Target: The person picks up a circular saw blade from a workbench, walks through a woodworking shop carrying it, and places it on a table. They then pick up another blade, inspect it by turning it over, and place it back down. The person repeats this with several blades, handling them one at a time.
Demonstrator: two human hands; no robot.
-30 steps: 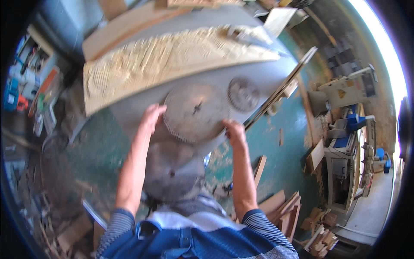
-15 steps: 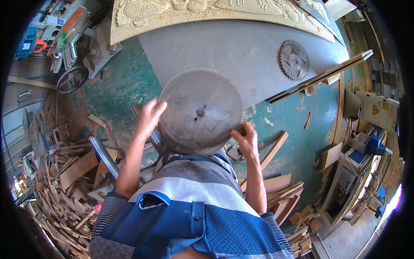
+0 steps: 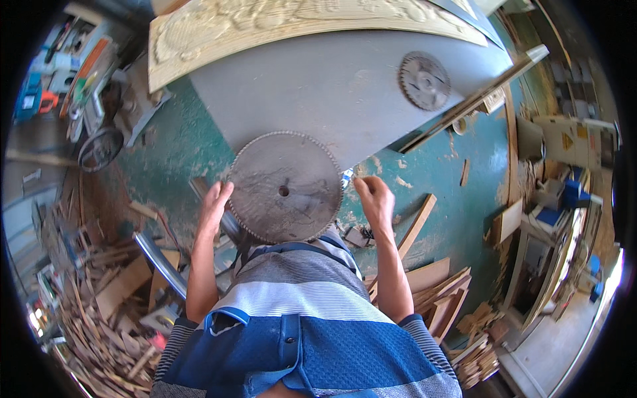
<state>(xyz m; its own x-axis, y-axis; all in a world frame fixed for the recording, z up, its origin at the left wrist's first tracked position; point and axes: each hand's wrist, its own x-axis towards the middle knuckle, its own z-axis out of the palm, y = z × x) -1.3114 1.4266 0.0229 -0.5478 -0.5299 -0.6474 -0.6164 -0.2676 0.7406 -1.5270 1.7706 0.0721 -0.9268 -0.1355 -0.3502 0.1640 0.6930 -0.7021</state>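
A large round saw blade (image 3: 285,215) with a toothed rim and a centre hole stands in front of my waist, its broad grey face in view. At its left edge is my left hand (image 3: 213,204), thumb up by the teeth and fingers partly hidden. My right hand (image 3: 375,198) is beyond the right edge, slightly apart from it, with its fingers drawn together. By those fingertips shows a small blue-and-white piece (image 3: 347,177), too small to name. A smaller saw blade (image 3: 424,81) lies on the grey panel (image 3: 292,86) ahead.
A carved pale wood panel (image 3: 298,25) lies across the far side of the grey surface. Long wooden strips (image 3: 474,101) run along its right edge. Wood offcuts (image 3: 99,318) heap up at left, and boards (image 3: 434,298) lie beside my right forearm on the green floor (image 3: 431,172).
The large saw blade has come closer to me, and its face looks different, with one hole showing. My right hand has left its edge; the blue-and-white piece now shows beside it.
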